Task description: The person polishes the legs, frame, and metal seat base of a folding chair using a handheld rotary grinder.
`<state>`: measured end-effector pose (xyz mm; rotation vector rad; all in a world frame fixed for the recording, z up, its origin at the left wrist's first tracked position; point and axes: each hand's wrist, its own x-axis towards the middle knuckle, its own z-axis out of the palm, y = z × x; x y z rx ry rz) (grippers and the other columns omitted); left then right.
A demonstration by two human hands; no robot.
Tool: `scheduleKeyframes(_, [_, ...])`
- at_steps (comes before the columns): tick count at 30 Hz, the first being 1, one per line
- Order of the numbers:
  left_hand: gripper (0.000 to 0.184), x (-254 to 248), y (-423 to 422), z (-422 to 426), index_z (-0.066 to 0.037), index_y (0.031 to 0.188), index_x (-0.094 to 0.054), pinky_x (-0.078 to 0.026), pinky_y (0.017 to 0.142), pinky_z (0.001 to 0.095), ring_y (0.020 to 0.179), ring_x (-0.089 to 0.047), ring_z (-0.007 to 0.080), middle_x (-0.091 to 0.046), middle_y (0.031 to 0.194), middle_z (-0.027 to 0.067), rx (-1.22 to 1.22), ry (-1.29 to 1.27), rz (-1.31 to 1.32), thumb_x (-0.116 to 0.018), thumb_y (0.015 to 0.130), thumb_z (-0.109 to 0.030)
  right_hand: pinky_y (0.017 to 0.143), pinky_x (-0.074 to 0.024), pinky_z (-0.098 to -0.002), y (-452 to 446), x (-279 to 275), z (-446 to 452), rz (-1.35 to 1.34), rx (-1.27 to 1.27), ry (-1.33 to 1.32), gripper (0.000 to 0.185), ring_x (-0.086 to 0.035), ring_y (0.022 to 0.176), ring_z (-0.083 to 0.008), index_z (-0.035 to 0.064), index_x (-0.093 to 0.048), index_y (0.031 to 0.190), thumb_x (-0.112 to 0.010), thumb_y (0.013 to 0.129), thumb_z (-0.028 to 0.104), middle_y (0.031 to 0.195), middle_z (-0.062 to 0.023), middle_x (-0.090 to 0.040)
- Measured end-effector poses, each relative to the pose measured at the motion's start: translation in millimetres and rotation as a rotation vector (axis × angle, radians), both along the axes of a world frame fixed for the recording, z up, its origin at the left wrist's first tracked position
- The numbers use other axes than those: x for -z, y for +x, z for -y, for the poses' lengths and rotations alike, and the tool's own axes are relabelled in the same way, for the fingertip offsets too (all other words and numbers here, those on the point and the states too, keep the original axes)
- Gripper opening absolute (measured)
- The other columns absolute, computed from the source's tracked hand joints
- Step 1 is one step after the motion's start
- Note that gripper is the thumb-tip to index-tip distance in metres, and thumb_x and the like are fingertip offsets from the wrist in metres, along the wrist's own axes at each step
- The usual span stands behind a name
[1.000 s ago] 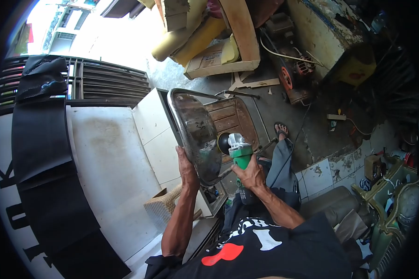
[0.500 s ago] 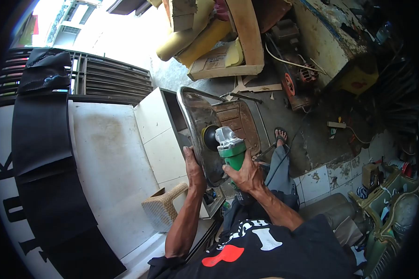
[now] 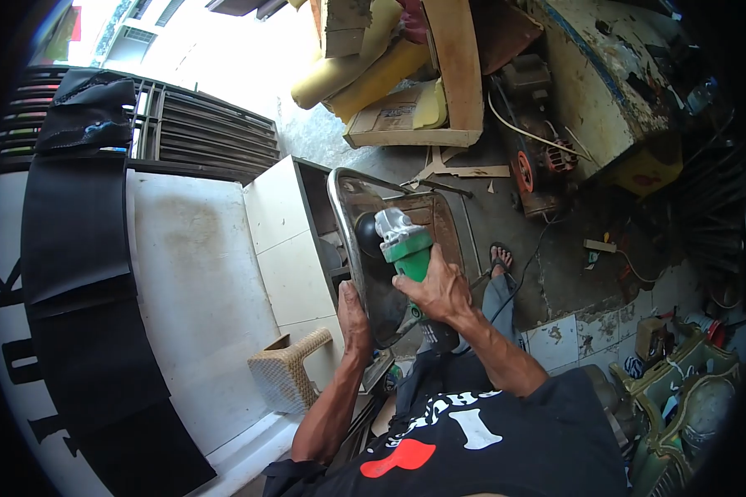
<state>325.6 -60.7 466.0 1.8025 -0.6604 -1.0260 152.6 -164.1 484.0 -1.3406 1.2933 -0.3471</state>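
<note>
My right hand (image 3: 441, 290) is wrapped round the green body of an angle grinder (image 3: 412, 258), which has a silver head. The grinder's round dark disc (image 3: 365, 235) lies against the shiny backrest panel of a metal-framed chair (image 3: 337, 199). At the lower left edge of that backrest, my left hand (image 3: 355, 321) grips the frame, its fingers partly hidden. The chair's brown seat (image 3: 439, 217) shows beyond the grinder, with thin metal legs behind it.
A woven-pattern stool (image 3: 286, 373) stands left of my left forearm beside a white tiled cabinet (image 3: 282, 240). Foam rolls and wooden pieces (image 3: 414, 116) are piled ahead. A motor-driven machine (image 3: 535, 157) sits ahead right. A cable trails over the floor near my foot (image 3: 500, 258).
My view has shifted slightly. The grinder's disc has moved up and left across the backrest, and the chair appears a little lower. Both hands keep their holds.
</note>
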Motion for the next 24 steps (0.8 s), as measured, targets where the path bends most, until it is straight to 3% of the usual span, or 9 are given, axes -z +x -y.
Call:
scheduleKeyframes(5, [0.064, 12, 5, -7, 0.000, 0.114, -0.057, -0.049, 0.087, 0.0323, 0.091, -0.058, 0.0162, -0.063, 0.100, 0.0082, 0.044, 0.052, 0.191, -0.028, 0.109, -0.056, 0.090, -0.0538, -0.0533, 8, -8, 57, -0.053, -0.120, -0.012, 0.081, -0.067, 0.098, -0.0535, -0.0123, -0.045, 0.125, -0.072, 0.077, 0.047, 0.101, -0.0409, -0.066])
scheduleKeyframes(7, [0.054, 11, -2, -4, -0.003, 0.090, -0.046, -0.037, 0.072, 0.0340, 0.076, -0.036, 0.0177, -0.037, 0.081, 0.0048, 0.010, 0.014, 0.276, -0.028, 0.111, -0.050, 0.091, -0.0534, -0.0526, 14, -4, 78, -0.068, -0.158, -0.018, 0.084, -0.067, 0.099, -0.0530, -0.0137, -0.045, 0.126, -0.072, 0.076, 0.048, 0.103, -0.0410, -0.065])
scheduleKeyframes(10, [0.054, 6, -5, -4, -0.002, 0.091, -0.048, -0.038, 0.072, 0.0353, 0.076, -0.039, 0.0196, -0.040, 0.080, 0.0070, -0.002, 0.056, 0.352, -0.030, 0.110, -0.049, 0.096, -0.0517, -0.0502, 24, 7, 108, -0.072, -0.231, 0.004, 0.092, -0.066, 0.105, -0.0508, -0.0168, -0.046, 0.130, -0.070, 0.074, 0.052, 0.110, -0.0398, -0.065])
scheduleKeyframes(13, [0.055, 12, -4, -6, -0.001, 0.091, -0.049, -0.038, 0.071, 0.0363, 0.075, -0.040, 0.0207, -0.041, 0.079, 0.0084, -0.038, 0.042, 0.358, -0.031, 0.110, -0.050, 0.089, -0.0535, -0.0458, 36, 23, 131, -0.131, -0.241, -0.053, 0.089, -0.069, 0.099, -0.0437, -0.0074, -0.055, 0.129, -0.073, 0.068, 0.055, 0.108, -0.0305, -0.069])
scheduleKeyframes(17, [0.056, -7, -12, 1, -0.001, 0.091, -0.050, -0.038, 0.070, 0.0366, 0.076, -0.041, 0.0207, -0.042, 0.079, 0.0082, -0.041, 0.079, 0.391, -0.031, 0.110, -0.050, 0.089, -0.0534, -0.0460, 36, 12, 150, -0.148, -0.329, 0.003, 0.085, -0.069, 0.100, -0.0422, -0.0047, -0.056, 0.128, -0.072, 0.068, 0.054, 0.108, -0.0278, -0.070])
scheduleKeyframes(24, [0.056, 8, -2, -8, -0.002, 0.094, -0.052, -0.038, 0.070, 0.0355, 0.076, -0.042, 0.0183, -0.046, 0.081, 0.0065, -0.056, 0.089, 0.282, -0.029, 0.110, -0.050, 0.092, -0.0528, -0.0501, 3, 3, 79, -0.041, -0.215, 0.036, 0.082, -0.068, 0.101, -0.0492, -0.0055, -0.052, 0.128, -0.075, 0.073, 0.051, 0.107, -0.0346, -0.068])
